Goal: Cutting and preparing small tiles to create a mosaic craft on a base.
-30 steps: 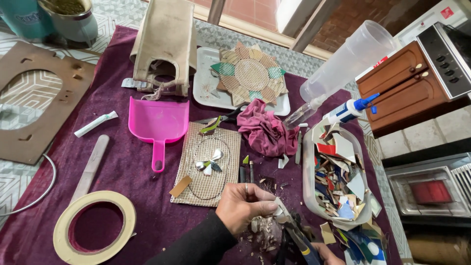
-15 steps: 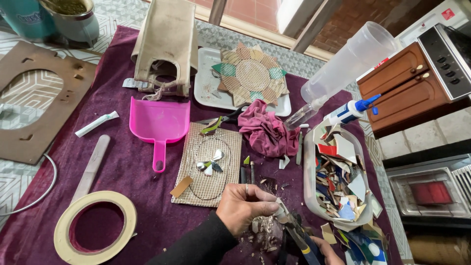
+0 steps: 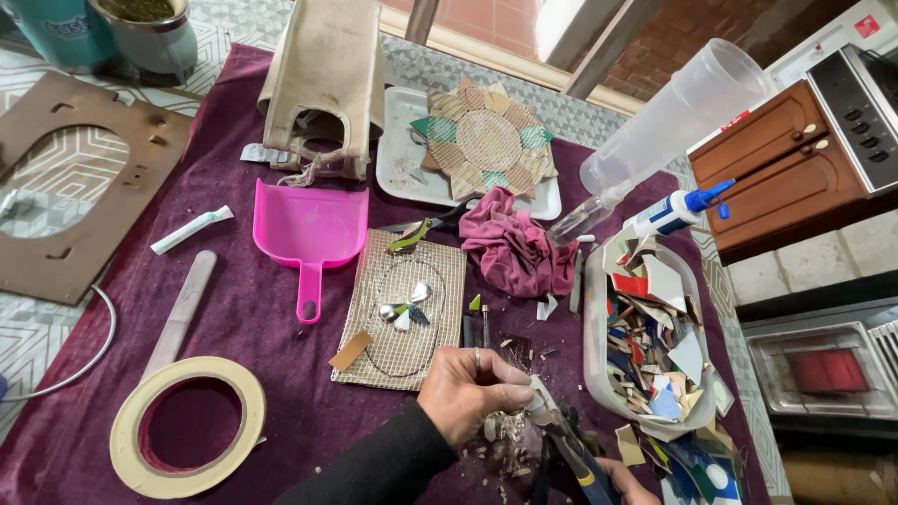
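left hand (image 3: pixel 472 393) is pinching a small tile piece (image 3: pixel 535 400) steady for the nippers (image 3: pixel 572 454), which right hand (image 3: pixel 625 477) (mostly cut off, grip unclear) is working over the purple cloth (image 3: pixel 253 337) w/ chips dropping.

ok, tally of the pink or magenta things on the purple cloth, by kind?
Pink plastic dustpan: 1
Crumpled magenta cloth rag: 1
Total: 2
The left hand and right hand work apart from both, by the tile nippers.
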